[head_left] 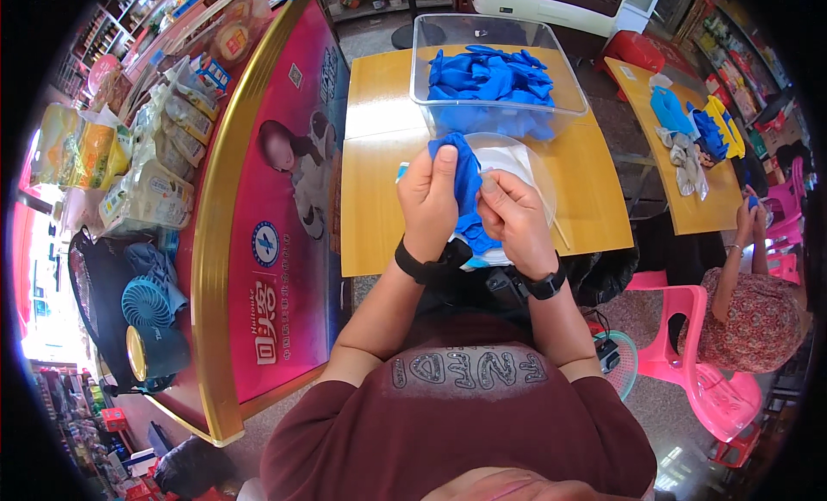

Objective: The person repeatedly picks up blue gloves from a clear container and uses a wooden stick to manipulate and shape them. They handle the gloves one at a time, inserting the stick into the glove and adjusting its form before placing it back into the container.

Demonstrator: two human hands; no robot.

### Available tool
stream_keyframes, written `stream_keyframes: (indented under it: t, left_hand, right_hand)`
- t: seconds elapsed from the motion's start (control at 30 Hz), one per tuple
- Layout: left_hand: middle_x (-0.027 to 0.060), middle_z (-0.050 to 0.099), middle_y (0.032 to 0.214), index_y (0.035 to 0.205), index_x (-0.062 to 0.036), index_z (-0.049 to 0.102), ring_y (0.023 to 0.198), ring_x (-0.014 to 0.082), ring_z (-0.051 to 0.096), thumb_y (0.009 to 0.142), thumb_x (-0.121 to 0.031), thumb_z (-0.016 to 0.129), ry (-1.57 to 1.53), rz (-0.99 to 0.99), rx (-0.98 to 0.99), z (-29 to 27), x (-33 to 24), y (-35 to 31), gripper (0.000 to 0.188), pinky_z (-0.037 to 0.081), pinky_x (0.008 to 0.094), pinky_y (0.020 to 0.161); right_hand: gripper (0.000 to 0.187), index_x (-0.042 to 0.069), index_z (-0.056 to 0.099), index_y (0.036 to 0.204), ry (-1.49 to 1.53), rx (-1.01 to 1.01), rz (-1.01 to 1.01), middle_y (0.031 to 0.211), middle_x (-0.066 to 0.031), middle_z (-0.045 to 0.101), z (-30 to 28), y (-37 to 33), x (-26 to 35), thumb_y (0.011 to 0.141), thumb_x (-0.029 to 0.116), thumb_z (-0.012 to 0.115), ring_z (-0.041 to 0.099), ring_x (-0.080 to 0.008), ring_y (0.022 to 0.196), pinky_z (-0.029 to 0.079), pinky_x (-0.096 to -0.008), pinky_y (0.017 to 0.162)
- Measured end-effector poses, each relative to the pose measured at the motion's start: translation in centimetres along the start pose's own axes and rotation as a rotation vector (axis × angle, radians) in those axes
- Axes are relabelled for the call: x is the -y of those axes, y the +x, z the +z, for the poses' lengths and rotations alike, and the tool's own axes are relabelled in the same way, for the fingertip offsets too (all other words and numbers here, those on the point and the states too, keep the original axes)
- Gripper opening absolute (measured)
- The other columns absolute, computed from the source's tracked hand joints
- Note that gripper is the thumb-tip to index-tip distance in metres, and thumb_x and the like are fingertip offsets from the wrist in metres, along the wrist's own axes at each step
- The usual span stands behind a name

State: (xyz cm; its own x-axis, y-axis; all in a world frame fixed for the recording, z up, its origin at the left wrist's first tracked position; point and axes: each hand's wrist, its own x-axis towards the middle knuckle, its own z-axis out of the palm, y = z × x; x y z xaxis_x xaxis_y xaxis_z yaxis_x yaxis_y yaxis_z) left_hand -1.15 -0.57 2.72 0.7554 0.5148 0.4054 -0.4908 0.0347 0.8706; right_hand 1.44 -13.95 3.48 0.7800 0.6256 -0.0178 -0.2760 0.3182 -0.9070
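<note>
A limp blue cloth piece point(466, 184) is held up over the near part of the wooden table. My left hand point(428, 195) is closed on its upper left side, thumb on top. My right hand point(514, 210) pinches at its right edge; the fingertips partly hide what they grip. The cloth's lower end hangs down between my wrists. Just behind my hands, a round clear lid or tray point(530, 169) lies on the table with something white in it. Beyond it stands a clear plastic bin point(564, 113), heaped with similar blue pieces point(491, 74).
A thin stick point(562, 234) lies on the wooden table point(379, 217). To the left rises a gold-framed pink counter point(276, 303). At the right, a person point(745, 303) sits at a second table point(689, 210) bearing blue, grey and yellow pieces. A pink chair point(680, 354) stands between us.
</note>
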Motion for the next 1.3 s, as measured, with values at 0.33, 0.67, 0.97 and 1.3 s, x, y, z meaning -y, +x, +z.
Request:
stream_keyframes:
  t: [0.33,0.67,0.97,1.3]
  left_hand:
    - [-0.0024,0.06,0.082,0.098,-0.0034,0.061,0.07,0.002,0.051,0.098,-0.02,0.056,-0.077,-0.095,0.03,0.5,-0.9,0.2,0.018,0.042,0.0184,0.061]
    - [-0.005,0.056,0.075,0.088,-0.0039,0.061,0.065,0.0014,0.048,0.097,-0.019,0.059,-0.236,-0.207,0.04,0.9,-0.9,-0.4,0.017,0.039,0.0184,0.056]
    - [-0.0037,0.052,0.072,0.085,-0.0026,0.06,0.065,0.0025,0.044,0.097,-0.019,0.058,0.059,-0.004,0.055,0.7,1.0,-1.2,0.021,0.037,0.02,0.055]
    - [-0.0012,0.063,0.08,0.098,-0.0011,0.066,0.07,0.003,0.054,0.099,-0.025,0.055,-0.058,-0.252,0.094,-0.1,-0.5,0.3,0.027,0.044,0.019,0.062]
  right_hand:
    - [0.021,0.0,0.064,0.104,-0.349,-0.077,-0.216,0.068,0.0029,0.053,-1.2,1.0,-0.2,0.097,0.019,0.058,0.043,-0.0042,0.06,0.034,-0.0201,0.053]
    - [0.017,-0.002,0.065,0.102,-0.421,-0.238,-0.406,0.075,0.0023,0.057,0.2,0.6,-1.6,0.097,0.012,0.057,0.046,-0.004,0.066,0.038,-0.0203,0.058]
    - [0.021,0.004,0.059,0.097,0.017,-0.087,-0.035,0.066,0.0051,0.047,0.2,-0.3,-0.2,0.101,0.021,0.048,0.04,-0.0035,0.057,0.032,-0.02,0.052]
    - [0.016,-0.001,0.063,0.097,-0.639,-0.147,-0.277,0.07,-0.003,0.06,-1.4,0.6,-0.2,0.094,0.013,0.057,0.053,-0.0074,0.062,0.041,-0.0241,0.054]
